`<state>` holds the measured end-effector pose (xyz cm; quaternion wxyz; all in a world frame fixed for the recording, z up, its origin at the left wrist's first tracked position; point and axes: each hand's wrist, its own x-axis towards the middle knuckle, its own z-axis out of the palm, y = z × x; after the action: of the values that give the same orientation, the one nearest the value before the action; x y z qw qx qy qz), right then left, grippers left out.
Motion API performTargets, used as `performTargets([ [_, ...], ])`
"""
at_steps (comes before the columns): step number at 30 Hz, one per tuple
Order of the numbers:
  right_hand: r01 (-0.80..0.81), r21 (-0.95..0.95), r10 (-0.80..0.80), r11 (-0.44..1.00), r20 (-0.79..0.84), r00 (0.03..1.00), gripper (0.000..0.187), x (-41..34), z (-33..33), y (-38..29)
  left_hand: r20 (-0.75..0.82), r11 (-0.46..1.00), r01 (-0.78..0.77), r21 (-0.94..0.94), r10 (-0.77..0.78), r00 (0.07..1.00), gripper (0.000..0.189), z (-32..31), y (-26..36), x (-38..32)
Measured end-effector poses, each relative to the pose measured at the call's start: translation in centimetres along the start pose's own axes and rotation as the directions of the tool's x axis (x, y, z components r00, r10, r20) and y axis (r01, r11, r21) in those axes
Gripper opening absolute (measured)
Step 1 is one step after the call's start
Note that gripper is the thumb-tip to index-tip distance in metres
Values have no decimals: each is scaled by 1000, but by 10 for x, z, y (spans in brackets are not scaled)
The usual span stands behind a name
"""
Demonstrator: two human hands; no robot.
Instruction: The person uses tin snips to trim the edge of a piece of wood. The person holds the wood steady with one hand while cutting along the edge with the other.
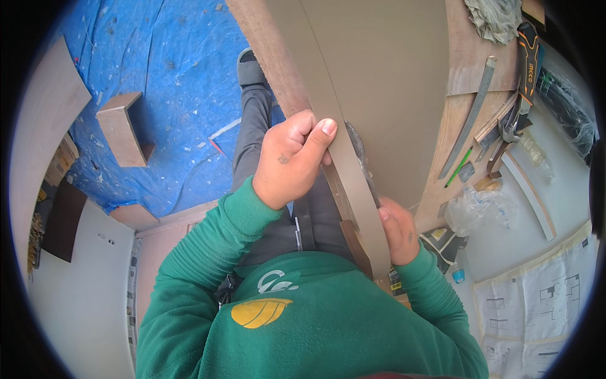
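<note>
A large beige laminate sheet lies before me, with a thin dark line running along it. On the near side of that line a narrow beige strip comes towards my body and bends down at its end. My left hand pinches the strip's left edge between thumb and curled fingers. A dark, worn, narrow tool, perhaps a blade, lies along the strip's right edge. My right hand grips its near end, fingers partly hidden behind the strip. Under the sheet's left side shows a rough-edged wooden board.
To the right lie a metal ruler, a green pencil, an INGCO claw hammer and a clear plastic bag. Printed plans are at lower right. A wooden box piece stands on the blue tarp at left.
</note>
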<state>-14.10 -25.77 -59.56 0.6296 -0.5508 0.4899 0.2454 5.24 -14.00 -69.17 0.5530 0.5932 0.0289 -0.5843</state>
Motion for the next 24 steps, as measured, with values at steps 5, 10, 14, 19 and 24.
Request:
performTargets([
  [5,21,-11,-21,1000,-3,1000,42,0,-1,7,-6,1000,4,-12,-4,1000,34,0,-1,0],
  [10,23,-4,-23,1000,-9,1000,44,0,-1,6,36,996,83,-19,-82,996,33,-4,5,-1],
  [14,43,-13,-43,999,20,999,45,6,-5,0,65,997,68,-43,-65,996,33,-3,7,-5],
  [19,65,5,-65,998,21,998,46,9,-4,1,63,996,74,-46,-71,995,33,-2,9,-5],
  [24,77,-3,-77,997,24,997,46,8,-6,8,70,994,94,-53,-90,993,33,-2,12,-5],
])
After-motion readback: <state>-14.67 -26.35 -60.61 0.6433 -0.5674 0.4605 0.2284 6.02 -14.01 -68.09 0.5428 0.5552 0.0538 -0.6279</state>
